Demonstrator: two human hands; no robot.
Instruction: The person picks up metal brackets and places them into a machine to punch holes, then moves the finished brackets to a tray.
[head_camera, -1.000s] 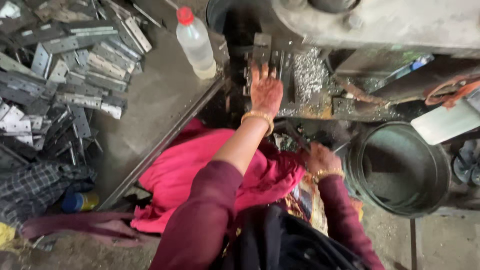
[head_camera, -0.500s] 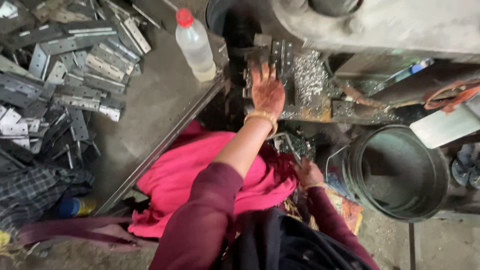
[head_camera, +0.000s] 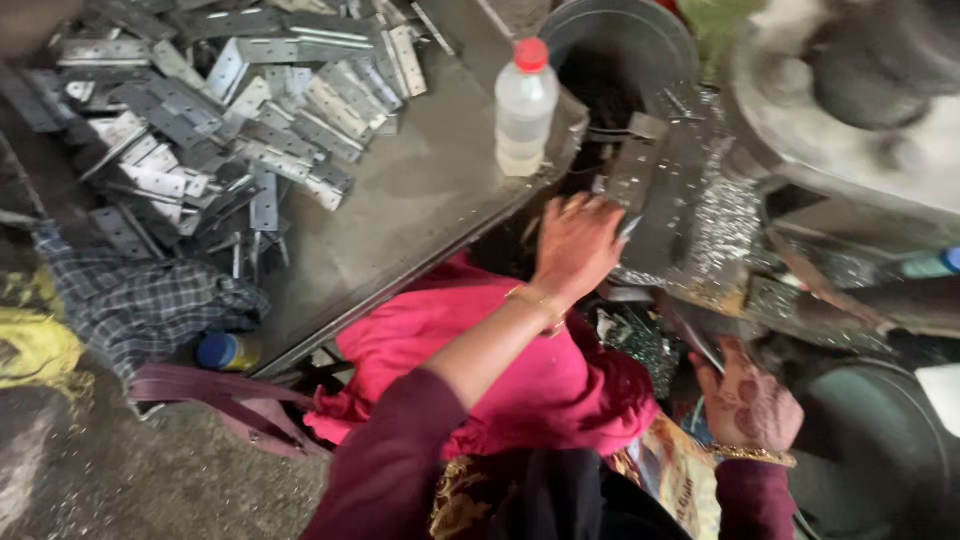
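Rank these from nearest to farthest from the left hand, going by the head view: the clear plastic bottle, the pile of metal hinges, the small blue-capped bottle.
From the left hand:
1. Clear plastic bottle, standing just above and left of the hand on the bench edge.
2. Pile of metal hinges, farther left across the bench top.
3. Small blue-capped bottle, far left and lower, lying below the bench edge beside the checked cloth.

A metal workshop: heaped steel hinges (head_camera: 210, 110) beside a press machine (head_camera: 850, 110)

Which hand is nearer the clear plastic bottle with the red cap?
Left. The left hand is just below and right of the bottle, at the machine's edge. The right hand is much farther, low down beside the round metal bin.
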